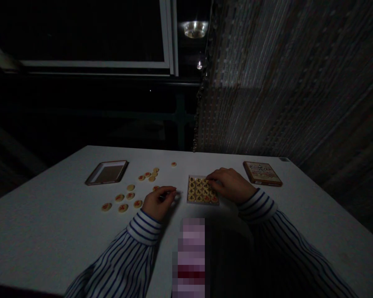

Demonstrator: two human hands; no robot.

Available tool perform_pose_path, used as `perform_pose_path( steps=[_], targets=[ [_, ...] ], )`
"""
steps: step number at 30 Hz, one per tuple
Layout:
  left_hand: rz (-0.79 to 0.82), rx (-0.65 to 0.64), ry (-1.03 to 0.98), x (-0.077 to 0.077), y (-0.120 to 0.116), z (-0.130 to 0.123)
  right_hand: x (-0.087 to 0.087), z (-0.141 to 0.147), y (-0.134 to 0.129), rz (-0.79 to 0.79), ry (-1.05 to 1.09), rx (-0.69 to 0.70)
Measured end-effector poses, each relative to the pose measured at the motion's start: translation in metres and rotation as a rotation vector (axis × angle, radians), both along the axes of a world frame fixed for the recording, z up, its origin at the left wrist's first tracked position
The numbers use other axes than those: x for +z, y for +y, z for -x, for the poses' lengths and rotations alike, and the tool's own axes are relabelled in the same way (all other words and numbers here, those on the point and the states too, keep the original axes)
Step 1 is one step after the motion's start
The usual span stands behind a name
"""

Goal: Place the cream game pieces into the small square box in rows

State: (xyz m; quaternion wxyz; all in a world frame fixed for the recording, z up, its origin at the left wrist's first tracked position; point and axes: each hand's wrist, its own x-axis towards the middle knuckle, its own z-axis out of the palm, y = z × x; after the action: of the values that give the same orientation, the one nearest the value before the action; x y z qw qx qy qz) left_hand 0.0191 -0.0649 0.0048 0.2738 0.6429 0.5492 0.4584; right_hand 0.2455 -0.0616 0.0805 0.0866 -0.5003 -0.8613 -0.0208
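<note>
Round xiangqi pieces stand in rows in a small pale tray, most with black characters and a few in the front row with red ones. My right hand reaches over the tray from the right, its fingers closed at a xiangqi piece in the back row. The hand hides part of the tray's right side. Left of the tray, my left hand hovers near the tabletop, thumb and forefinger slightly apart with nothing visible between them. A red-marked piece lies just behind that hand, partly covered.
More loose pieces lie scattered on the white table at the left, one alone farther back. An open box part lies at the back left. The printed box lid rests at the back right. Behind hangs a string curtain.
</note>
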Motion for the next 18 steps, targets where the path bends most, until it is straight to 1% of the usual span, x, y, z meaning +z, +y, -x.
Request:
perform_pose_path(
  steps=[6, 11, 16, 18],
  targets=[
    [-0.044, 0.056, 0.163, 0.006, -0.003, 0.028, 0.000, 0.014, -0.002, 0.014, 0.029, 0.005],
    [-0.062, 0.108, 0.228, 0.008, 0.001, 0.053, -0.002, 0.028, -0.001, 0.042, 0.049, 0.004],
    [-0.067, 0.143, 0.363, 0.006, 0.009, 0.072, -0.006, 0.042, 0.007, 0.058, 0.029, 0.063],
    [-0.049, 0.136, 0.429, 0.004, 0.014, 0.078, -0.008, 0.048, 0.012, 0.068, 0.026, 0.082]
  ],
)
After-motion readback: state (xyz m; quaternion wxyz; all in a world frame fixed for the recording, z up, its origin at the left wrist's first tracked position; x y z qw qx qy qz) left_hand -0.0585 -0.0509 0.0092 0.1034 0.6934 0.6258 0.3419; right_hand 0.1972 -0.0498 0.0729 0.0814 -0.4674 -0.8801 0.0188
